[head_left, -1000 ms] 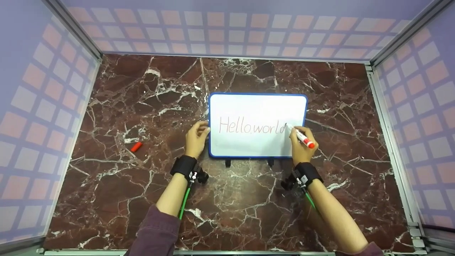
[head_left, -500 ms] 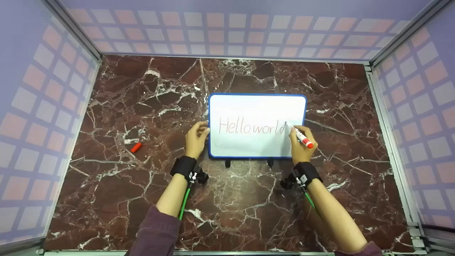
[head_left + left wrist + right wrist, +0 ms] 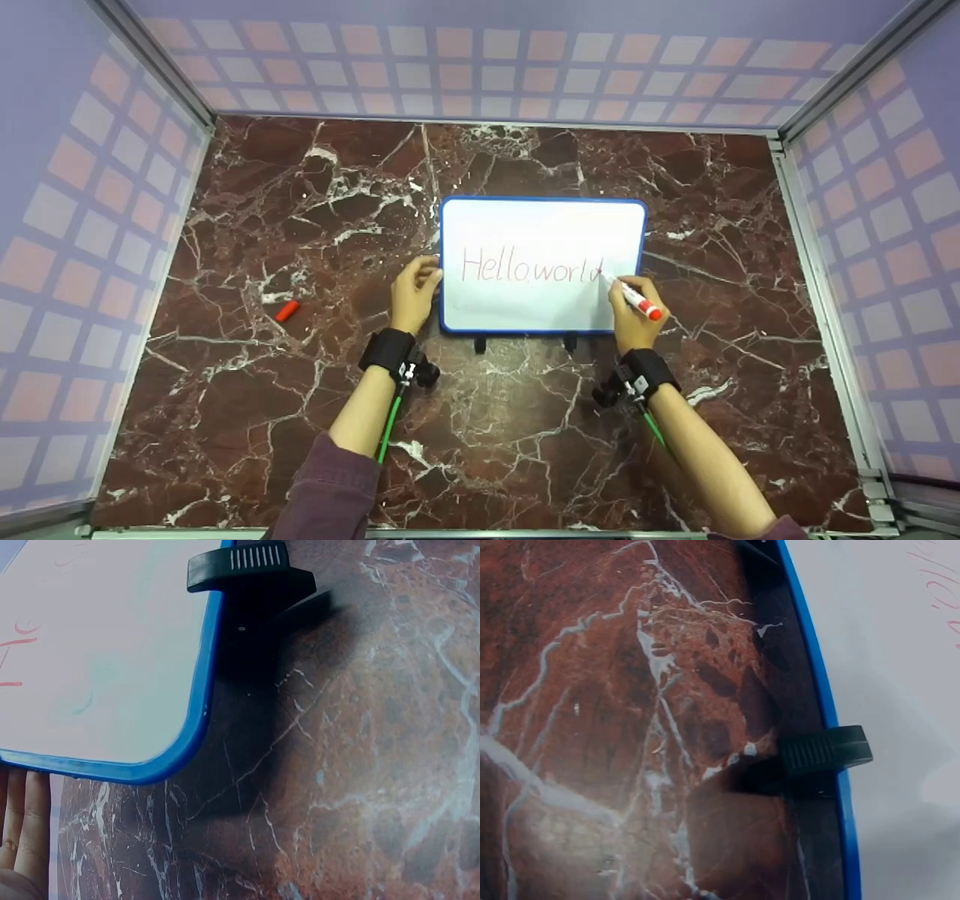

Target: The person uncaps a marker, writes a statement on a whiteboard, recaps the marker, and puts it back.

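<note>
A whiteboard [image 3: 540, 225] with a blue frame bears the red handwriting "Hello,world" [image 3: 529, 266]. My left hand [image 3: 412, 296] holds its left edge, thumb and fingertips at the frame. In the left wrist view, fingers [image 3: 34, 825] of that hand reach behind the blue rim. A white marker with a red end [image 3: 636, 298] is gripped in my right hand [image 3: 634, 322], slanting with its tip at the last letter, "d". The right wrist view takes in the board's lower edge [image 3: 821, 675], but neither the hand nor the marker.
A red marker cap [image 3: 287, 310] lies on the dark red marble-patterned table [image 3: 247, 420], left of the left hand. Black clips [image 3: 481, 345] stick out from the board's lower edge; one clip [image 3: 825, 748] overlaps the rim in the right wrist view. Checkered walls [image 3: 480, 64] surround the table.
My right hand has moved slightly down, and the marker tip has slid from the top of the "d" to lower along its stem. The left hand and the board stay in place.
</note>
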`<state>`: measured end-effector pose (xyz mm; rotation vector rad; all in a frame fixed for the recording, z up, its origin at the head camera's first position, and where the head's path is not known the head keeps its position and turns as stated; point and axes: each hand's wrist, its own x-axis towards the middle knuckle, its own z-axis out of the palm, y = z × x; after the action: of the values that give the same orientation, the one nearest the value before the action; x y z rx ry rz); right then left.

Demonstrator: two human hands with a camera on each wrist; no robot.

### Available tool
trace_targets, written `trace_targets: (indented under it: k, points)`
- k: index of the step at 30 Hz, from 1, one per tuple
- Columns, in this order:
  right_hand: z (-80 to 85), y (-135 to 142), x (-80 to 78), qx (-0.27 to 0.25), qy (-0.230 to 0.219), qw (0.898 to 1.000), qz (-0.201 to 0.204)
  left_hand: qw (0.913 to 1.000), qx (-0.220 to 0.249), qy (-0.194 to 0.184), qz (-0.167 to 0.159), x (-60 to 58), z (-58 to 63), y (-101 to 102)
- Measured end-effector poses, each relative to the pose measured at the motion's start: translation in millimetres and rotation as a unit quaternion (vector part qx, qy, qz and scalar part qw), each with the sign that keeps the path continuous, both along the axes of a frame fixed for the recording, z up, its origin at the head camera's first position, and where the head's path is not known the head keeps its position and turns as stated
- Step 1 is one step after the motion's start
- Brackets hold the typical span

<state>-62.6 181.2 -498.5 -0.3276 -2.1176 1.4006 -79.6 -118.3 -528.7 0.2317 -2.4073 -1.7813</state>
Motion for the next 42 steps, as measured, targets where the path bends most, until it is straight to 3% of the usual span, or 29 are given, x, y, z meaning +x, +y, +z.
trace_targets:
  k: [10, 15, 19, 22, 25, 31, 42]
  points:
    - [-5.2, 1, 4.3, 0.008, 0.008, 1.000, 0.006, 1.0000, 0.005, 0.001, 0.000, 0.3, 0.3, 0]
    - [-7.2, 3, 5.1, -0.017, 0.017, 1.000, 0.019, 1.0000, -0.002, -0.004, -0.003, 0.0, -0.7, -1]
    - [-8.5, 4, 5.2, -0.015, 0.019, 1.000, 0.014, 0.9999, 0.006, -0.009, -0.005, 3.7, 12.5, 1]
    - [-8.0, 5, 5.8, -0.004, 0.020, 1.000, 0.009, 0.9997, 0.021, -0.012, -0.003, 3.2, 11.4, 1]
    - [-4.2, 6, 7.1, -0.016, 0.009, 1.000, 0.010, 0.9996, 0.027, -0.005, 0.000, -0.7, -3.3, -1]
    - [6.9, 11, 3.8, -0.060, 0.000, 0.998, 0.003, 0.9998, 0.018, 0.001, 0.002, -0.7, -3.5, -1]
    - [12.8, 15, -8.2, -0.068, 0.017, 0.997, 0.010, 0.9999, 0.011, -0.012, 0.004, -0.4, -1.4, 0]
